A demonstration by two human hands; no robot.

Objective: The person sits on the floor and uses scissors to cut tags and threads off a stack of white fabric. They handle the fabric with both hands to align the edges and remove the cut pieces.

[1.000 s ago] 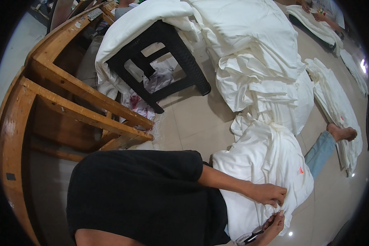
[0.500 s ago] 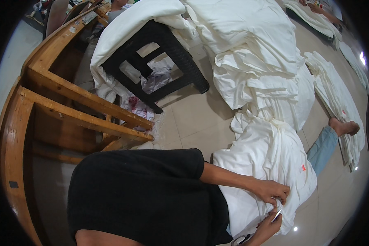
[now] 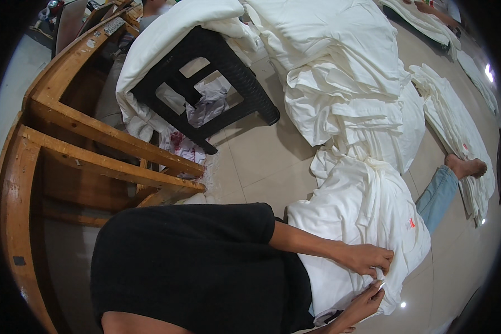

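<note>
Cloth [image 3: 350, 203], white and bunched, lies across the person's lap and leg above the tiled floor [image 3: 261, 153], with a small red mark [image 3: 411, 223] on it. The left hand [image 3: 367, 259] has its grip pinched on a fold; just below, the right hand [image 3: 366, 303] closes its fingers on a pale sliver [image 3: 382, 285] (too small to identify). A black stool [image 3: 256, 92] stands well apart.
</note>
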